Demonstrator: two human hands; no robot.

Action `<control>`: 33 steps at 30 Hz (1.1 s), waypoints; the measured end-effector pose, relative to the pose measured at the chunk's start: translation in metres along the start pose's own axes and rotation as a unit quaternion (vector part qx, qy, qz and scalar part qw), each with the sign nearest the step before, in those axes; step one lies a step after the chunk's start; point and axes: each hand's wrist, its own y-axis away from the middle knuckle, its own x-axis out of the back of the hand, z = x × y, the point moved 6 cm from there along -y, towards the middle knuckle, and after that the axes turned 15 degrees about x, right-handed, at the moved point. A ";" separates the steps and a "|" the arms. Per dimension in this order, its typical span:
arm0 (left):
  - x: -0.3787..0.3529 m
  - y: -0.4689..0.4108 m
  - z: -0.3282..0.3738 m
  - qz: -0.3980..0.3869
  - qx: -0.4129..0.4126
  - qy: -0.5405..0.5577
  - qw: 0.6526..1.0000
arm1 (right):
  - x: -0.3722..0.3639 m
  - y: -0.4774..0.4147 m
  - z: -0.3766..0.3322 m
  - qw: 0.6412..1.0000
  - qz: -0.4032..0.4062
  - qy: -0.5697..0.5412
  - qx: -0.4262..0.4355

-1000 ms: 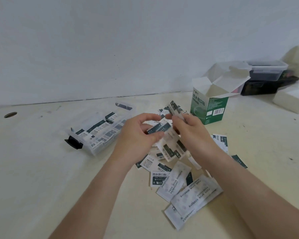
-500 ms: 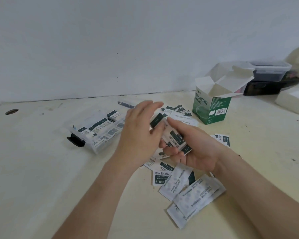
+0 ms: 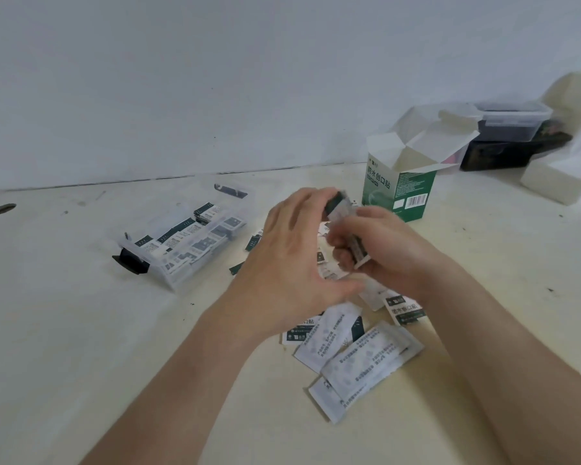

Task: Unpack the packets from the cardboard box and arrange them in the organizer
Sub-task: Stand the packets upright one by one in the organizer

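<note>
Above the table's middle, my right hand [image 3: 388, 250] grips a small stack of green-and-white packets [image 3: 341, 209]. My left hand [image 3: 292, 260] is beside it, fingertips touching the top of the stack and thumb stretched below. More loose packets [image 3: 359, 360] lie scattered on the table under and in front of both hands. The clear plastic organizer [image 3: 182, 243] lies open to the left, with several packets in its compartments. The green cardboard box [image 3: 399, 182] stands open behind my hands, flaps up.
A dark lidded plastic container [image 3: 507, 124] sits on a black case at the back right, with white foam blocks [image 3: 550, 181] beside it. A round hole [image 3: 2, 209] marks the table at far left. The wall runs close behind.
My right hand has curled tighter round the stack and tipped it upright. My left hand has shifted to the stack's top. The view has drifted slightly.
</note>
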 end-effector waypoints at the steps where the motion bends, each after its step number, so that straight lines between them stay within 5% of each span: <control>1: -0.002 0.004 0.004 -0.036 -0.002 -0.036 0.999 | 0.011 -0.001 -0.004 0.999 0.025 0.021 0.012; 5: -0.032 0.029 0.016 -0.214 -0.035 -0.185 0.958 | 0.037 -0.002 -0.005 0.996 0.080 0.041 -0.002; 10: -0.049 0.033 0.018 -0.266 -0.054 -0.179 0.946 | 0.029 -0.002 -0.001 0.996 0.055 0.071 -0.004; 17: -0.032 0.002 -0.019 -0.199 0.100 -0.044 0.974 | 0.024 -0.004 0.007 0.994 0.039 0.098 -0.005; 23: -0.015 -0.015 -0.043 -0.087 0.141 0.026 0.986 | 0.022 -0.005 0.012 0.997 0.038 0.070 -0.021; 29: 0.006 -0.017 -0.048 -0.019 0.162 0.207 0.965 | 0.015 0.001 0.008 0.992 -0.075 0.101 -0.029; 33: 0.005 -0.014 -0.050 -0.001 0.199 0.291 0.936 | 0.005 -0.001 0.000 0.990 -0.089 0.094 0.063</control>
